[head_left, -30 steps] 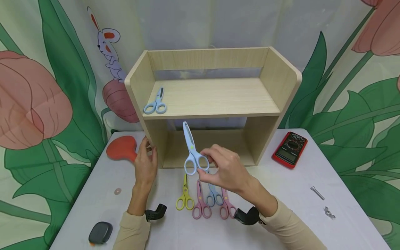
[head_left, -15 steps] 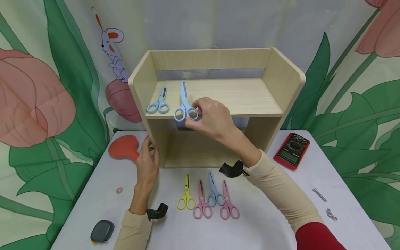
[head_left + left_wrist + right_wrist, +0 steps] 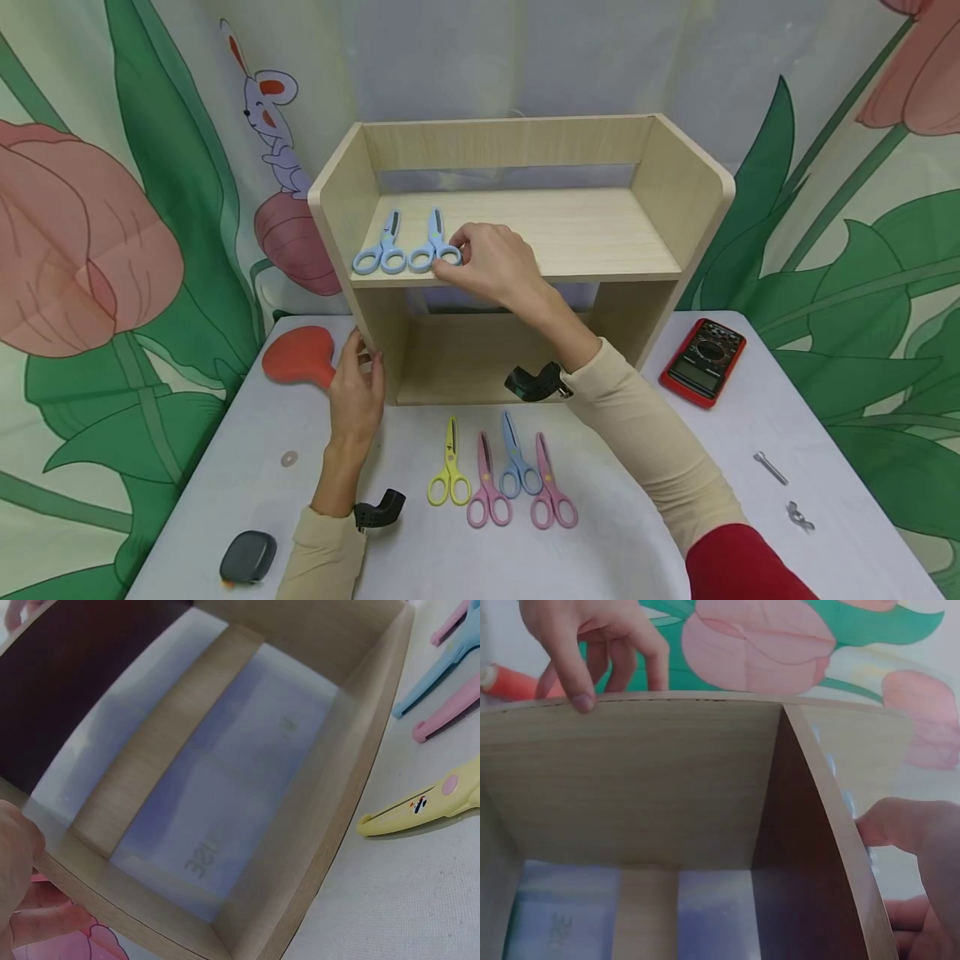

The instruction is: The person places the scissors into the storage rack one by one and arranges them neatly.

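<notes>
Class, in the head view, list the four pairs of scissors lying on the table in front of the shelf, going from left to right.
Yellow scissors → left pink scissors → blue scissors → right pink scissors.

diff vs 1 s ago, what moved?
The right hand carried the blue scissors up from above the table onto the upper shelf, laying them beside the first blue pair; fingers remain on a handle ring. Unchanged: left hand steadying the shelf's side, four scissors on the table.
</notes>
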A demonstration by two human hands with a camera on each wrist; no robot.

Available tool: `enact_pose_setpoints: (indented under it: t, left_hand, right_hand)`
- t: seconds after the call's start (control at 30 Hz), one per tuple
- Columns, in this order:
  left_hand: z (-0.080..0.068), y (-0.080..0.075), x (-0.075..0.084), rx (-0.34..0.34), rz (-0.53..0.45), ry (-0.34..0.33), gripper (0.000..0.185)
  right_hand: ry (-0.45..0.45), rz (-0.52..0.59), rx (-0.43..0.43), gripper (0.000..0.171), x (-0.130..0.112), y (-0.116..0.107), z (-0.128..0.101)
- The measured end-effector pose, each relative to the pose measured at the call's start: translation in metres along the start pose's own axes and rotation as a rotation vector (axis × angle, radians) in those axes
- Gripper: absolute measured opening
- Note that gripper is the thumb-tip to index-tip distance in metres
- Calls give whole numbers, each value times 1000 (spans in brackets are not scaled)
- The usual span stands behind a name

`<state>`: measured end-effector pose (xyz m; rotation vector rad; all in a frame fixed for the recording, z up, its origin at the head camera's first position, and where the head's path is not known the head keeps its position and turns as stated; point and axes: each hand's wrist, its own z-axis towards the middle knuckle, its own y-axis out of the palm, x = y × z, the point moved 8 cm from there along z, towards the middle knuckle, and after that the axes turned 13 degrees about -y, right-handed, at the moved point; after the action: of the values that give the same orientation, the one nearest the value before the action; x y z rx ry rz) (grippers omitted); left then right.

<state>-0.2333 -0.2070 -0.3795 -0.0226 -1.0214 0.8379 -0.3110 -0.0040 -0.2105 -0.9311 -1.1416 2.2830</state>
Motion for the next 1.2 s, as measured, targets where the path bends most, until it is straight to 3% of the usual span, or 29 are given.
enact_pose_setpoints:
  t: [0.3, 0.43, 0.53, 0.67, 0.77, 0.87, 1.03, 1.2]
  left_hand:
    - [-1, -2, 1, 9, -1, 5, 53]
    - [-2, -2, 0, 7, 6, 12, 53]
    - [-2, -2, 0, 8, 15, 15, 53]
    - [-3, -4, 1, 11, 15, 21, 54]
    - [-2, -4, 1, 12, 9, 26, 53]
    - [-2, -4, 1, 16, 5, 28, 53]
    - [-1, -3, 1, 13, 0, 25, 55]
    - [0, -1, -1, 6, 1, 19, 55]
  right_hand:
    - [-49, -6, 6, 34, -4, 1, -2]
    - [-65, -11, 12, 46, -7, 1, -7]
    - [-133, -12, 80, 57, -13, -2, -21]
    - [-299, -5, 231, 56, -25, -6, -51]
    - [-375, 2, 268, 57, -27, 1, -77]
    - [-352, 10, 196, 64, -21, 21, -100]
    - [-221, 32, 14, 71, -4, 66, -133]
    - [-139, 68, -89, 72, 6, 106, -159]
